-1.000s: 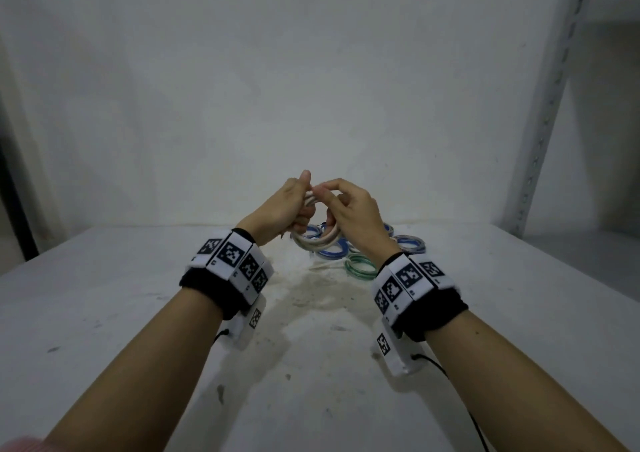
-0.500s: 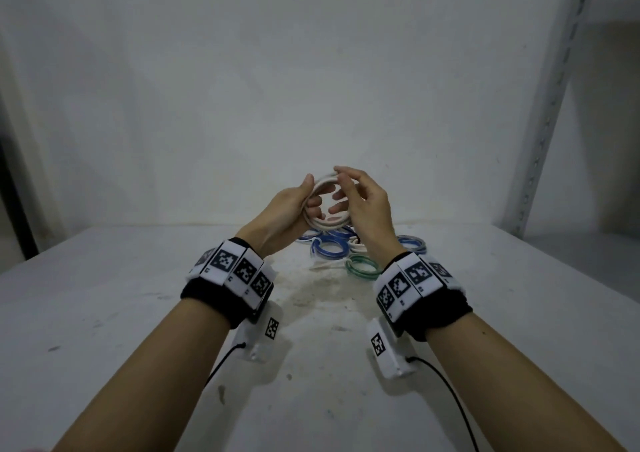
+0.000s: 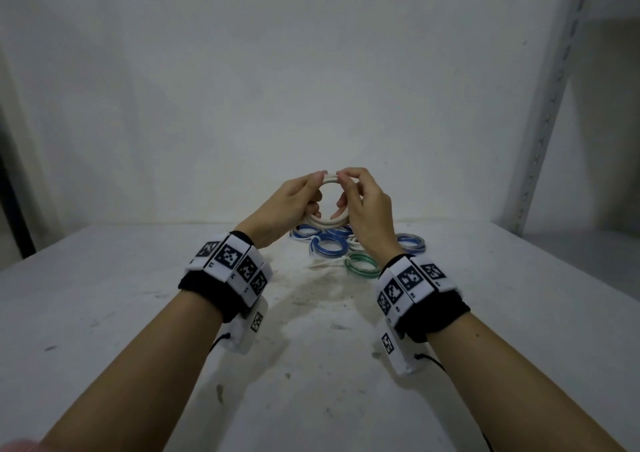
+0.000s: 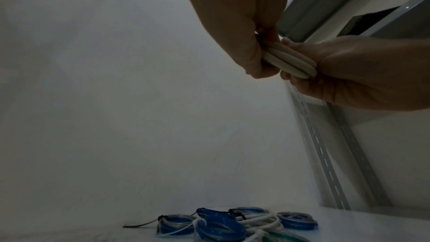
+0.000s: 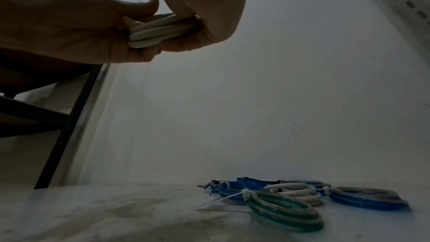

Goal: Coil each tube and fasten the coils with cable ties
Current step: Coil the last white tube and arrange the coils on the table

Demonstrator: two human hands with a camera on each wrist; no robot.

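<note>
Both hands hold a cream tube coil (image 3: pixel 328 223) upright above the table, its opening facing me. My left hand (image 3: pixel 311 192) grips its left side, thumb on top and fingers curled under. On the right side, my right hand (image 3: pixel 350 190) pinches the top between thumb and forefinger. The left wrist view shows three stacked turns of the coil (image 4: pixel 291 62) squeezed between my left hand (image 4: pixel 251 56) and my right hand (image 4: pixel 302 65). In the right wrist view the same coil (image 5: pixel 156 30) sits between both palms. I see no cable tie on this coil.
Behind the hands, tied coils lie on the white table (image 3: pixel 138 313): several blue coils (image 3: pixel 329 248), a green coil (image 3: pixel 362 265) with a white cable tie (image 5: pixel 246 193), and a white coil (image 5: pixel 295 192). A metal shelf upright (image 3: pixel 550 105) stands at the right.
Both hands have lifted the cream coil from just above the pile. They have turned it from nearly flat to upright, with the fingers shifted around its rim.
</note>
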